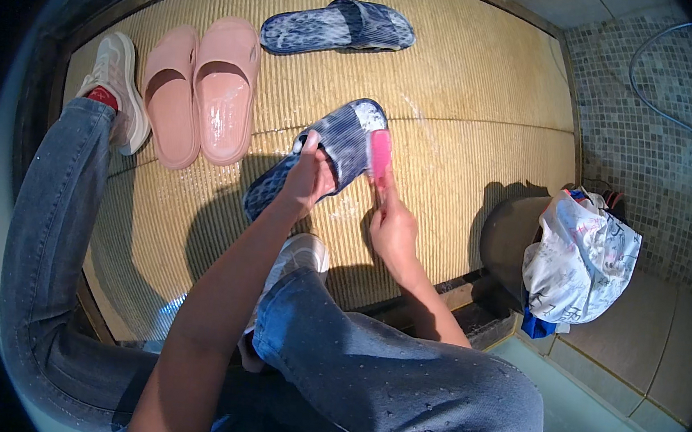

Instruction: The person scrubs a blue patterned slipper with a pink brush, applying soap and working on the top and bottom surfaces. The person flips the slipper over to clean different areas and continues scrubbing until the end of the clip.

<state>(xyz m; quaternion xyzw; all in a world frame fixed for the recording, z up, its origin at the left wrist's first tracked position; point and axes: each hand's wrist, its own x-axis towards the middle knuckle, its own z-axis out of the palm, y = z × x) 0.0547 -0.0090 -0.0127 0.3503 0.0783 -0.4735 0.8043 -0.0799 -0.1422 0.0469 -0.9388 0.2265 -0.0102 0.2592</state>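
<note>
Dk bl. denim jeans, wht sneakers, red sock.

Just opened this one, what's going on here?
The left hand holds a blue-and-white sandal while the right hand holds a pink brush at its toe end, where whitish foam seems to show. A matching sandal lies farther off, and two pink slides sit to the left.
</note>
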